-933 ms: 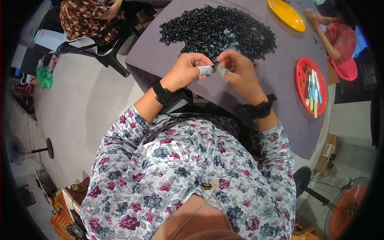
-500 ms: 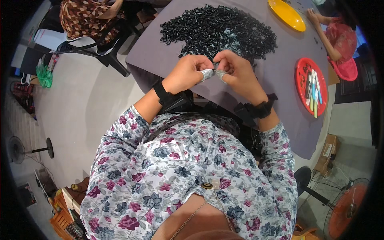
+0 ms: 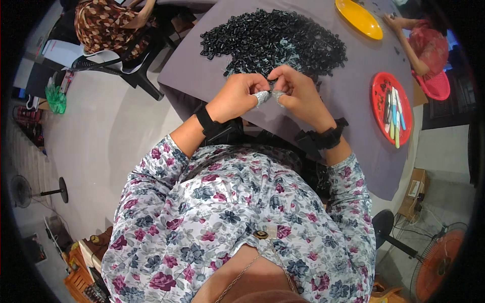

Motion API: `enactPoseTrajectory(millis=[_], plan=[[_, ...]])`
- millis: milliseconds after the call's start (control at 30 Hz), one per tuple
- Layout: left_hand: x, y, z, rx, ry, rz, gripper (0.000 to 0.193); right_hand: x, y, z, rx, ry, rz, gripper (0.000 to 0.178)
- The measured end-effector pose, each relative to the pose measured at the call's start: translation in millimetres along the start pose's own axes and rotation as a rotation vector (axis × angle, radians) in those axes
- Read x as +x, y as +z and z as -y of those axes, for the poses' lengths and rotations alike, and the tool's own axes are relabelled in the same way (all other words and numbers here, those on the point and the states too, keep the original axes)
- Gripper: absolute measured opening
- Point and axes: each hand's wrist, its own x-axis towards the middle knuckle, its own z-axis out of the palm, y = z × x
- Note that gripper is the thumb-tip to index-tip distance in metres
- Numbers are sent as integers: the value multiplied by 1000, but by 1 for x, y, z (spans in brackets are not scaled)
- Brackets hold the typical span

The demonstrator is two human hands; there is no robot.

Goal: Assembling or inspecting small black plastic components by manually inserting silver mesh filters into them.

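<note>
The left grip [image 3: 237,95] and the right grip [image 3: 301,96] are close together above the near edge of the desk [image 3: 348,121], which has a grey-purple cover. In both, the fingers are bent toward the thumb. Between the two grips, at the thumb tips, there shows a small dark piece [image 3: 270,91]. It is too small and too much covered by the fingers, so I cannot tell which grip is closed on it, or whether both are. Each thumb wears a pale grey wrap, the left wrap [image 3: 261,96] and the right wrap [image 3: 278,98].

Directly ahead of the grips lies a wide pile of small black pieces [image 3: 273,35], with some lighter, grey-blue pieces [image 3: 288,50] in its nearer part. To the right of the right grip, well apart, is a red plate [image 3: 377,111]; slim tools [image 3: 394,113] with white, blue and green handles lie on it, beside little dark bits. Farther ahead and to the right of the grips there is a yellow plate [image 3: 359,20]. Beyond it, a co-worker's hands [image 3: 393,22] are near the desk. Ahead and far left of the left grip, another person [image 3: 103,25] sits on a black chair [image 3: 139,76].
</note>
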Motion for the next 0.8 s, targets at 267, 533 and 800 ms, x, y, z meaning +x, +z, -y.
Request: enactPoseTrajectory(millis=[267, 533, 800], plan=[[0, 1, -14, 31, 143, -152, 14, 5, -6, 10, -74, -24, 36, 39], [3, -7, -6, -100, 23, -74, 19, 14, -6, 3, 118, -15, 37, 34], [-5, -8, 18, -330, -110, -27, 26, 15, 0, -6, 220, 187, 146, 28]])
